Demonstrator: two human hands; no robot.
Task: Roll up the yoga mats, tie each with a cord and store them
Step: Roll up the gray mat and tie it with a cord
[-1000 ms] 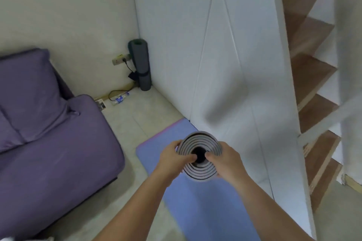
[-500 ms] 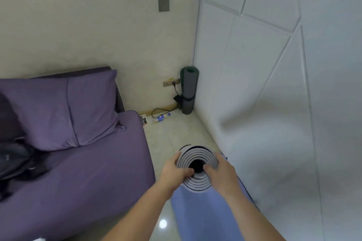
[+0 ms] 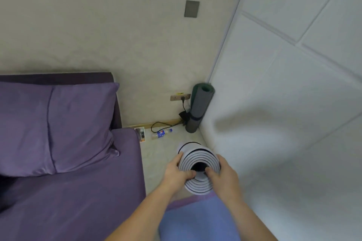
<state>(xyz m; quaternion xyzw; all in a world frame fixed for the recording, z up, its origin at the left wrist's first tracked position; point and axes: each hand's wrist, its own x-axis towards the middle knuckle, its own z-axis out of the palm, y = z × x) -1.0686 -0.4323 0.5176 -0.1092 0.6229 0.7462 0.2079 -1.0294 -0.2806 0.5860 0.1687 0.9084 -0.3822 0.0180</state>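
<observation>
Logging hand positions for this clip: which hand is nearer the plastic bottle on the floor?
Left. The left hand grips the rolled mat on the side toward the bottle; the right hand grips the side away from it.

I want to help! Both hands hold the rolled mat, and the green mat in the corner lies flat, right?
No. The head view shows the green mat standing upright in the corner. The left hand and right hand do hold the rolled mat.

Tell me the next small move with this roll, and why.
Probably set the roll upright beside the grey mat in the corner. The left hand and right hand grip its end, and that mat already stands there tied, though no cord shows on the roll.
</observation>
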